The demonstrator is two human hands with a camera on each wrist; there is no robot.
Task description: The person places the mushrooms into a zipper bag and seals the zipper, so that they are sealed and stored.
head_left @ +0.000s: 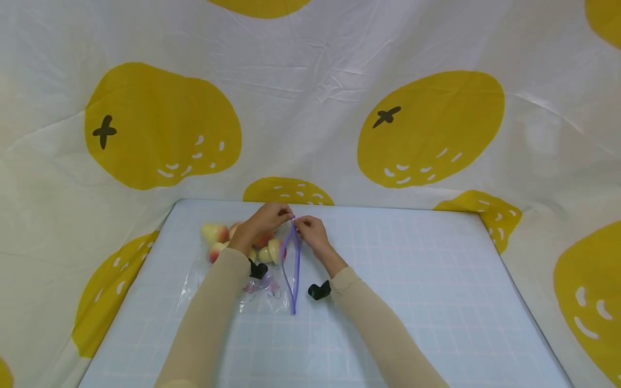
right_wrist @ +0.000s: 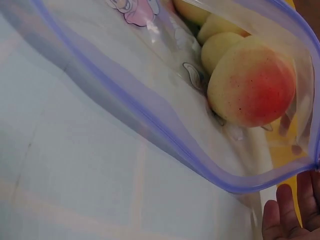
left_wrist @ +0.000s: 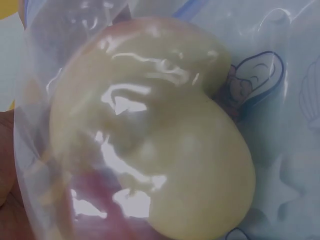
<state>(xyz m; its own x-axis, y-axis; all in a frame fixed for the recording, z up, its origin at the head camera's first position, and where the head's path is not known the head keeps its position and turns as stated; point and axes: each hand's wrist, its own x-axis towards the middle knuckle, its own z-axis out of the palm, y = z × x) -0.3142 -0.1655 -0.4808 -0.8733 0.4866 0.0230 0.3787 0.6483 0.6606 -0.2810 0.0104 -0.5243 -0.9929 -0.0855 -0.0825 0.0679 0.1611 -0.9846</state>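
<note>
A clear zip bag [head_left: 294, 302] with a purple closure lies on the table, its mouth facing right and parted in the middle. My left hand [head_left: 269, 217] pinches the far end of the closure, and my right hand [head_left: 312, 233] holds the same end from the right side. Several yellow-and-red peaches [right_wrist: 252, 82] lie in the bag. Near its mouth sits a cream, mushroom-shaped piece [head_left: 270, 251], seen large through the plastic in the left wrist view. In the right wrist view, fingers [right_wrist: 285, 205] of the right hand spread just below the closure's corner.
The table [head_left: 412, 291] has a pale blue checked cover. Behind it hangs a white cloth [head_left: 301, 124] printed with big yellow fruit. Black wrist-worn pieces [head_left: 319, 291] show at both cuffs. The bag carries cartoon prints [right_wrist: 137, 11].
</note>
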